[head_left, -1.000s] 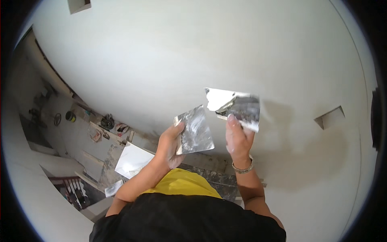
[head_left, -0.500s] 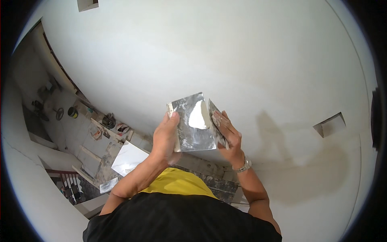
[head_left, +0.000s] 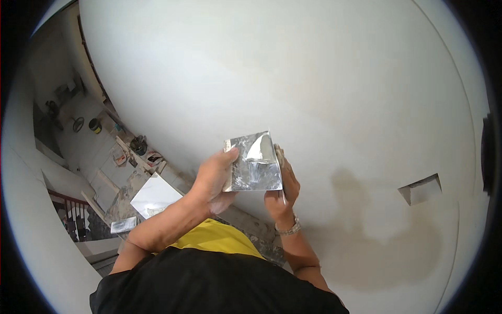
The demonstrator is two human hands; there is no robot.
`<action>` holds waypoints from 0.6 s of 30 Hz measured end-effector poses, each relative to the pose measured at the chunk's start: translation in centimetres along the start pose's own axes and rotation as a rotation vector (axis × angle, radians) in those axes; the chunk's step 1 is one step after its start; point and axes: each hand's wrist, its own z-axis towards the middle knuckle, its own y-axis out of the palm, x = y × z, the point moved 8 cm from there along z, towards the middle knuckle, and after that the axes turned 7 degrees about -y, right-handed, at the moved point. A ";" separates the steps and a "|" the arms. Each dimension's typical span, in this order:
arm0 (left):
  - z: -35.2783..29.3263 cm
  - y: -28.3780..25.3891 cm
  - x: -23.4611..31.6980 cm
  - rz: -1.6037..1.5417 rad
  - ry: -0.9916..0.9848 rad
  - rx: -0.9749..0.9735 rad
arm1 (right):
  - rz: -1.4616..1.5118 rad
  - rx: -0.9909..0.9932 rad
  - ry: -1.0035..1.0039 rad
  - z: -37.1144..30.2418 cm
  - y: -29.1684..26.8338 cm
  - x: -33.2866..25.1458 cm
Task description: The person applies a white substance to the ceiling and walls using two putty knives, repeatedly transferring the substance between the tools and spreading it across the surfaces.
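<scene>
My left hand (head_left: 208, 177) grips the pale back edge of a wide steel putty knife (head_left: 241, 178), thumb on top, fingers beneath. A lump of white putty (head_left: 261, 149) lies on its smeared blade, towards the right side. My right hand (head_left: 286, 183), with a metal watch at the wrist, is closed on a second putty knife (head_left: 284, 196) seen nearly edge-on. That blade stands steeply against the right edge of the left one. Both hands are in front of my body, close to the white wall; most of the right knife is hidden.
The smooth white wall (head_left: 334, 94) fills the right and top, with a square recess (head_left: 421, 189) low on the right. Down to the left are a white board (head_left: 154, 194), a small flat plate (head_left: 124, 225), a dark bucket (head_left: 95, 125), timber pieces and a stair railing (head_left: 73, 206).
The right knife has come left, from slightly apart to against the edge of the left blade. The putty on the left blade has changed shape, and a streak shows below it. The view has shifted.
</scene>
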 end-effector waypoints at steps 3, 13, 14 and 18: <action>-1.4 1.3 1.1 0.062 0.080 0.019 | -0.057 -0.147 -0.015 -1.4 -0.5 5.0; 0.7 -0.4 2.7 0.073 0.592 0.027 | 1.327 0.549 1.154 -7.4 -0.6 4.9; 1.0 -0.9 2.0 0.114 0.661 -0.016 | 1.385 0.500 1.196 -7.2 0.4 4.4; 1.2 -2.7 -0.4 0.456 0.860 -0.197 | 1.543 0.490 1.273 -6.9 1.3 5.2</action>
